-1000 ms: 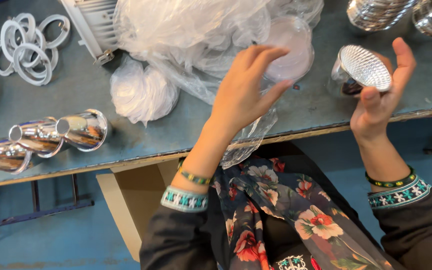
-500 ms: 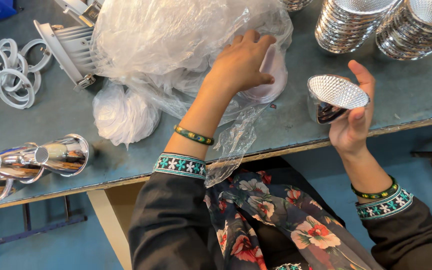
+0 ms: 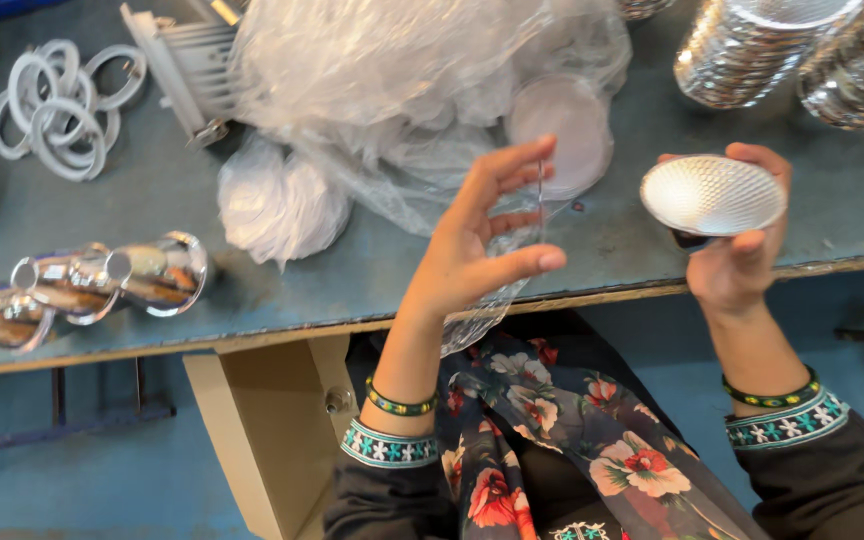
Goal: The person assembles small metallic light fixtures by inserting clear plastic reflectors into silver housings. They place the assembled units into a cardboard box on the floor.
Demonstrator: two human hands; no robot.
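At right of the frame, the right hand [image 3: 737, 262] grips a faceted silver reflector cup [image 3: 712, 195] just above the bench [image 3: 152, 290] edge. At centre, the left hand [image 3: 477, 240] pinches a thin clear disc [image 3: 539, 195] edge-on, near the plastic bag [image 3: 392, 70].

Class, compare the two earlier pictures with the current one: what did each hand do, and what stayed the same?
The left hand came out of the clear plastic bag, pulling back toward the table edge with a thin clear disc pinched edge-on in its fingers. The right hand kept holding the faceted silver reflector cup. The white rings stayed put.
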